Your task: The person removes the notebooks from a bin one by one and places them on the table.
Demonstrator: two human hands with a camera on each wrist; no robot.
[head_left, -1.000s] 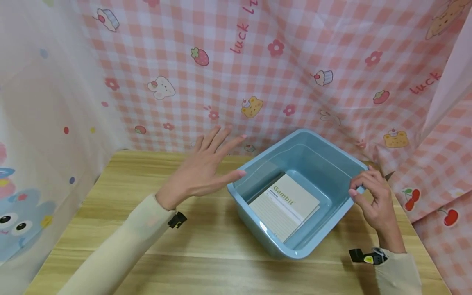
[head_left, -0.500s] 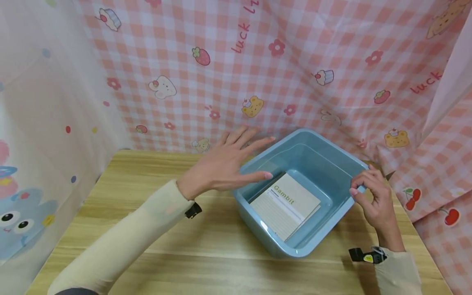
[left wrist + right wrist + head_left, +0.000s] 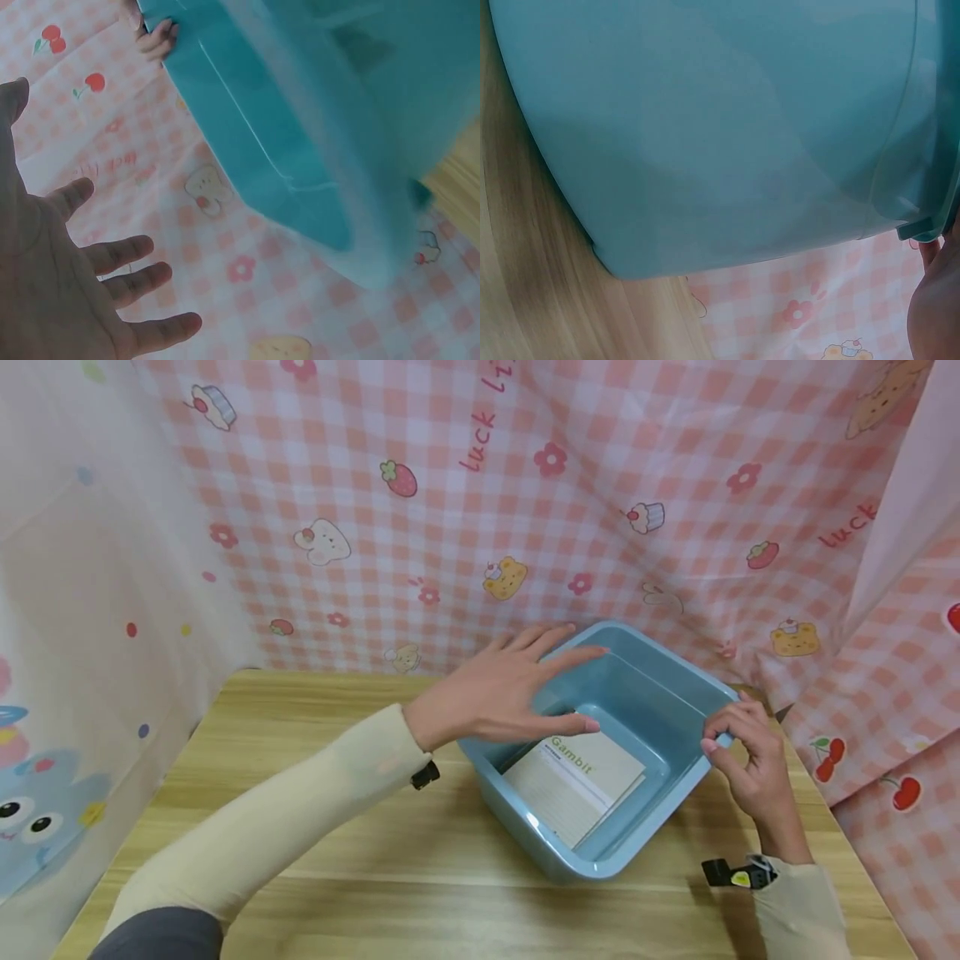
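A blue plastic basin [image 3: 652, 827] stands on the wooden table, and a pale notebook [image 3: 592, 777] marked "Gambit" lies flat on its floor. My left hand [image 3: 502, 689] is spread above the basin's left rim, with thumb and fingers apart and holding nothing. Its thumb hides a little of the notebook's upper edge in the head view. In the left wrist view the left hand [image 3: 67, 277] shows its straight fingers, apart from the basin [image 3: 255, 127]. My right hand [image 3: 753, 760] grips the basin's right rim, thumb inside and fingers over the edge.
The wooden table [image 3: 360, 877] runs up to a pink checked cloth [image 3: 450, 527] hanging close behind the basin. A pale printed curtain [image 3: 67, 610] hangs at the left. A small black device [image 3: 425, 774] sits on the left wrist, another black device [image 3: 738, 874] on the right.
My left hand has moved right, from beside the basin to over its left rim, fingers still spread. The right hand keeps its grip on the rim. The notebook stays in place.
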